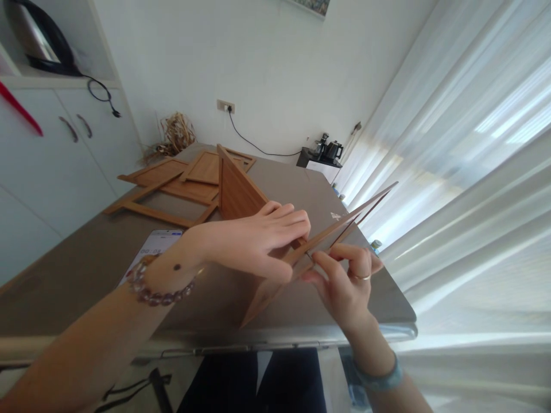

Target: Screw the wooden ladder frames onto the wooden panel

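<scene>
My left hand (262, 238) is closed over the end of an upright brown wooden panel (236, 186), where it meets a slanting wooden frame (329, 232). Its thumb lies along that frame. At the outer side of the same joint, my right hand (344, 281) has its thumb and index finger pinched together. A small dark, thin thing shows at the right fingertips, too little of it to name. The lower edge of the slanting frame reaches toward the table's front edge. The left fingertips are partly hidden behind the joint.
Several wooden panels and frames (166, 215) lie at the back left of the brown table (77, 272). A phone (150, 246) showing a timer lies by my left wrist. White curtains (469, 189) hang along the right side. A socket and cord are on the wall.
</scene>
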A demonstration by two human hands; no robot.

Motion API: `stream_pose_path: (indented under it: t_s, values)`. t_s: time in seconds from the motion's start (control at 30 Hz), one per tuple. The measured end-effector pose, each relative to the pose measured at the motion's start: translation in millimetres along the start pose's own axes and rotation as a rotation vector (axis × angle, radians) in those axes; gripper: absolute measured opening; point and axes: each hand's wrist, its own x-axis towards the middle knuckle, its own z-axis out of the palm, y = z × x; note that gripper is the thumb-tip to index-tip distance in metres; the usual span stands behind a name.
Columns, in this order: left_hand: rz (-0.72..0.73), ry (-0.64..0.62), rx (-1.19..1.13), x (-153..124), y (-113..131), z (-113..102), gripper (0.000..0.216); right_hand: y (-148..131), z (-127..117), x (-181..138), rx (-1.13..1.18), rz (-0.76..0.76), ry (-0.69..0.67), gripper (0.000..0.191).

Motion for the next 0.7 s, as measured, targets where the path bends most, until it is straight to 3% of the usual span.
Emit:
stream_pose_path:
  t_s: [0.13, 0.33, 0.47, 0.7]
  values:
    - [0.007, 0.002, 0.028, -0.3, 1.1, -0.3, 0.024, 21.5, -3.4, 15.5, -0.191, -0.425, 0.014, 0.014]
    - [-0.004, -0.010, 0.052, -1.2, 2.2, -2.3, 0.023, 42.2, -9.7, 42.1, -0.230, -0.779, -0.058, 0.022]
    - [-0.011, -0.014, 0.054, -0.9, 1.9, -2.2, 0.021, 47.2, -9.1, 48.3, -0.161, -0.869, -0.106, 0.015]
    - [0.008, -0.010, 0.049, -1.2, 1.4, -2.8, 0.021, 50.9, -12.9, 44.5, -0.148, -0.829, -0.213, 0.004]
